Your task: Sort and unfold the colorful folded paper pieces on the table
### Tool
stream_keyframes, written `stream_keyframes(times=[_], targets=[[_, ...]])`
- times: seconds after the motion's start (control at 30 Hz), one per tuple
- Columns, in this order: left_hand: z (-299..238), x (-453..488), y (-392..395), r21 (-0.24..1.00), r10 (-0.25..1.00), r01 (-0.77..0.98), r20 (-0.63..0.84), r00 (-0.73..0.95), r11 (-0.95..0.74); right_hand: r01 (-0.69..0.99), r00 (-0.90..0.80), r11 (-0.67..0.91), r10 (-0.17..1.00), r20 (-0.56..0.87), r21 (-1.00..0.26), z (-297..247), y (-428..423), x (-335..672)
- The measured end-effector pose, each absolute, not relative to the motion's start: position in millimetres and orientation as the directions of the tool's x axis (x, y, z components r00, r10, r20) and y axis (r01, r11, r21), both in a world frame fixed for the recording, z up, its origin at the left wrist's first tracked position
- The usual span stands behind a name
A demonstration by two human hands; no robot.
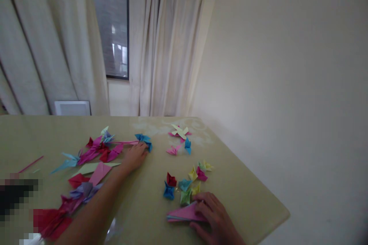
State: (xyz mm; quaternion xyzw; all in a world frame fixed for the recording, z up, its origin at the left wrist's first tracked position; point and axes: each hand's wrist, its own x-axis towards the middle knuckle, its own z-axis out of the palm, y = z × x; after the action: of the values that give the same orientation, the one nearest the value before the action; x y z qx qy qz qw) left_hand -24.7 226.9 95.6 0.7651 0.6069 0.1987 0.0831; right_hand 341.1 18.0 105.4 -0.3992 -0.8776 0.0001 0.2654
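Observation:
My left hand [135, 157] reaches across the table, fingers curled, fingertips touching a blue folded paper figure [144, 140]. My right hand [214, 216] rests flat near the table's front edge, fingers pressing on a pink folded paper piece [184, 213]. Just beyond that hand sits a cluster of small paper flowers [185, 183] in red, blue, green, yellow and pink.
A heap of red, magenta, purple and blue paper figures [92, 153] lies at the left of the olive table [244, 195]. A pinwheel and small pieces [179, 134] lie further back. Curtains [166, 46], a window and a wall stand behind. The table's right edge runs diagonally.

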Motion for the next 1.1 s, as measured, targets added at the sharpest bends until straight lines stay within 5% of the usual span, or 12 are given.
stream_keyframes(times=[0.5,0.87,0.97,1.1], targets=[[111,2,218,0.386,0.942,0.86,0.171,0.29,-0.335,0.716,-0.519,0.659,0.722,0.457,-0.228,108,13,339],[145,45,185,0.466,0.791,0.682,0.066,0.608,-0.563,0.707,-0.524,0.664,0.723,0.451,-0.243,111,12,338],[146,45,189,0.463,0.841,0.72,0.117,0.529,-0.517,0.703,-0.525,0.667,0.721,0.453,-0.247,112,11,338],[139,10,209,0.39,0.954,0.877,0.211,0.213,-0.281,0.709,-0.521,0.66,0.728,0.445,-0.249,113,11,338]])
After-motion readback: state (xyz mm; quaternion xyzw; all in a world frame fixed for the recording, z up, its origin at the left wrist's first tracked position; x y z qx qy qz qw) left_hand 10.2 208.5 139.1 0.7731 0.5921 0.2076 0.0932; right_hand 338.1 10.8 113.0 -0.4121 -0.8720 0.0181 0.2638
